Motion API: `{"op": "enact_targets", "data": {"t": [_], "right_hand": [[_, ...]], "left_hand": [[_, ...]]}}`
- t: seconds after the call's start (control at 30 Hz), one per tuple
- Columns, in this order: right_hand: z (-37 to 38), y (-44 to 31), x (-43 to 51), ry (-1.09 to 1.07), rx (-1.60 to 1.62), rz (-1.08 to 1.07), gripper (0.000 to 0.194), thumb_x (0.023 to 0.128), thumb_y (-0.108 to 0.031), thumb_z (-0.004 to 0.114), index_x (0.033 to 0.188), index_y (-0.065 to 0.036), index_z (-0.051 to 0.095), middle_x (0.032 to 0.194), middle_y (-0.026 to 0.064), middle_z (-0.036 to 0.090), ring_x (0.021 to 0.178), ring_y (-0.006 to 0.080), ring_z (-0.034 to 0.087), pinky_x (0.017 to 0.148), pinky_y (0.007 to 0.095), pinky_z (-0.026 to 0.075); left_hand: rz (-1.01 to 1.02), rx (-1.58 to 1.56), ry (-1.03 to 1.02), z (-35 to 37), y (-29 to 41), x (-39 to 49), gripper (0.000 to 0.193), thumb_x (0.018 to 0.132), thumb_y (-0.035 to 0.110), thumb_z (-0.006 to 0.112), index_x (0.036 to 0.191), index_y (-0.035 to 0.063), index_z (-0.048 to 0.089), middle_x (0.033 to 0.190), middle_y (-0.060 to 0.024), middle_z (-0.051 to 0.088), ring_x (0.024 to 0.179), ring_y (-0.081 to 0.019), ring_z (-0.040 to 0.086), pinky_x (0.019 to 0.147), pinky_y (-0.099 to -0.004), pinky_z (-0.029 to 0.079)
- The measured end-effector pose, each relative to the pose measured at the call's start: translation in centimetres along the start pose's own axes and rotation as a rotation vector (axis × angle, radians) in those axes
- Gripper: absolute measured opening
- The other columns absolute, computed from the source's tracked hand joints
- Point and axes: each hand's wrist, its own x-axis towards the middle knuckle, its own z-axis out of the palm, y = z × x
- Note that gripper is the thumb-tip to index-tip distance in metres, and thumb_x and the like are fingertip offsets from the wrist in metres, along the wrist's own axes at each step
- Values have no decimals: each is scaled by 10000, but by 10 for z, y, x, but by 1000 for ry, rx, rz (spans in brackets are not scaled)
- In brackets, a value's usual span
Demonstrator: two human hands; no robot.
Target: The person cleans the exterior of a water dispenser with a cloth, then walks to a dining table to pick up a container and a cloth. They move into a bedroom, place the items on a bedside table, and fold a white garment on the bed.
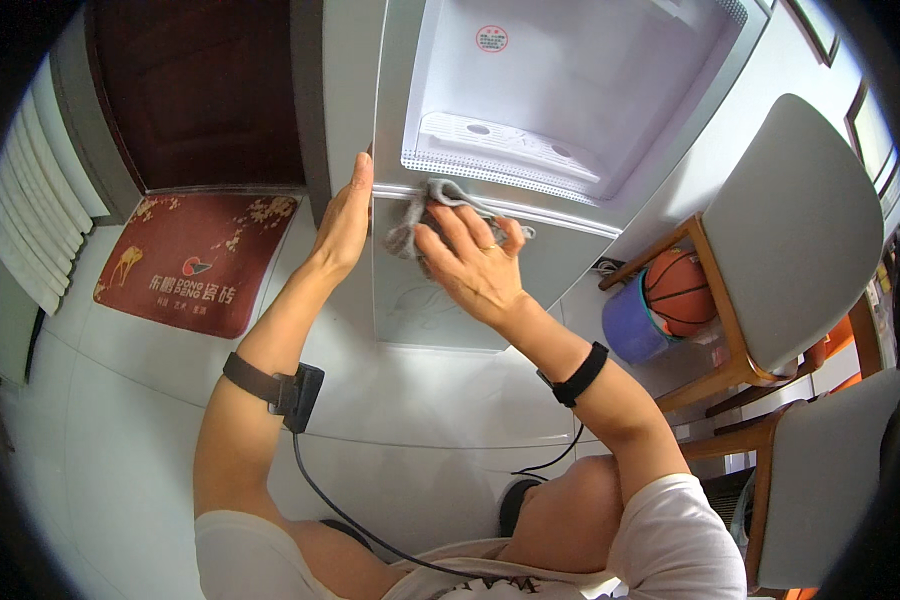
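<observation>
A tall silver water dispenser [499,266] stands before me, with a recessed bay and a slotted drip tray [517,144] above its lower door. My right hand [471,259] presses a crumpled grey cloth [405,234] against the top of the lower door, just beneath the bright trim strip. My left hand [347,221] rests along the dispenser's left side edge, fingers pointing up and together, with nothing seen in it; its palm is turned away from view.
A red doormat [187,262] lies before a dark door at left. On the right, a blue bucket [634,322] holds a basketball [680,291] beside wooden chairs with grey backs [799,232]. Black cables run from my arm straps.
</observation>
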Motion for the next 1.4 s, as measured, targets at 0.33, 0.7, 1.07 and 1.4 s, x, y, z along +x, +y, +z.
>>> {"op": "enact_targets", "data": {"t": [0.33, 0.7, 1.07, 1.4], "right_hand": [[-37, 62, -66, -60, 26, 225, 676, 610, -193, 783, 1210, -122, 479, 1239, 66, 507, 1191, 253, 408, 950, 455, 208], [-40, 103, -127, 98, 78, 341, 753, 602, 132, 578, 1301, -79, 395, 1293, 150, 474, 1173, 355, 390, 985, 473, 305], [-49, 102, -90, 212, 254, 353, 628, 704, 110, 504, 1315, 4, 407, 1383, 223, 402, 1284, 364, 361, 1052, 472, 251], [-2, 29, 25, -178, -140, -60, 705, 757, -407, 661, 1392, -221, 416, 1419, 15, 398, 1312, 188, 342, 1102, 529, -21]], "left_hand": [[-4, 70, 28, -2, -8, 4, 945, 872, 748, 151, 1432, 0, 291, 1423, -224, 367, 1316, -308, 354, 1084, -415, 254], [-5, 19, 8, 0, -2, 1, 935, 887, 722, 187, 1440, -31, 230, 1482, -229, 235, 1383, -314, 199, 1128, -393, 172], [-9, -19, -44, -3, -5, 2, 875, 915, 677, 180, 1455, -11, 194, 1517, -226, 157, 1424, -318, 114, 1154, -382, 123], [-38, 18, -6, 2, 5, -9, 714, 952, 605, 164, 1484, 130, 204, 1525, -161, 200, 1410, -323, 178, 1146, -387, 172]]}}
